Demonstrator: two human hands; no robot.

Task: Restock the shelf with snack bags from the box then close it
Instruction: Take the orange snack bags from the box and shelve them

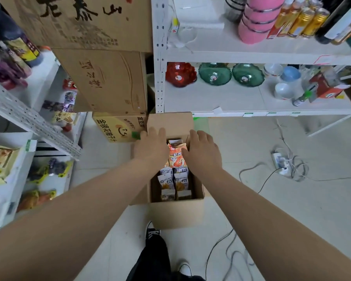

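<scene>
An open cardboard box [176, 213] stands on the floor in front of me, its far flap [170, 122] upright. Inside lie several snack bags: an orange shrimp-print bag [175, 157] on top, white-and-yellow chip bags [173, 182] nearer me. My left hand [151, 148] lies over the box's left side, fingers straight, reaching toward the far flap. My right hand [203, 152] lies over the right side, fingers extended, touching the orange bag's edge. Neither hand plainly grips anything. The snack shelf [26, 116] stands at the left with bags on it.
Stacked cartons [101, 78] rise behind the box on the left. A white shelf [251, 112] with glass bowls and bottles stands at the back right. A power strip [280, 161] and cables lie on the tiled floor to the right. My shoes [152, 232] stand near the box.
</scene>
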